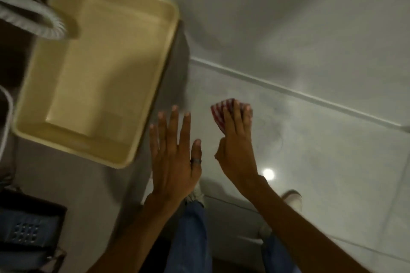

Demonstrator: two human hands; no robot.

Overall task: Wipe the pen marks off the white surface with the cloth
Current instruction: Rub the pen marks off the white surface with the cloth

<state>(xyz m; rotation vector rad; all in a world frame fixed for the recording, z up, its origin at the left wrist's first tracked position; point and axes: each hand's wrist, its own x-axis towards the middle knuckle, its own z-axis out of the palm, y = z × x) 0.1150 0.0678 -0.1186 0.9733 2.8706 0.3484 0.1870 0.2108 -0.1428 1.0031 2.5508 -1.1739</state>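
1. Head view: I am pressing my right hand (237, 139) down on a red-and-white striped cloth (218, 109), my fingers (228, 117) laid flat over it and gripping it against the white surface (310, 150).
2. The cloth is sitting near the middle of the frame, just below a raised white ridge (288, 92) that is crossing the surface at a slant.
3. Faint grey pen marks (278, 137) are showing as thin curved lines just to the right of the cloth and my right hand.
4. I am holding my left hand (175, 155) open beside the right, all 5 fingers spread and holding nothing; a dark ring (195, 161) is sitting on the thumb.
5. A cream tray (142, 86) is lying to the left of my hands, tilted in the frame.
6. Below my arms, my blue jeans (188, 239) and pale shoes (292, 198) are showing.
7. A blue perforated crate (24, 230) is standing in the lower left corner; the whole frame is blurring slightly.
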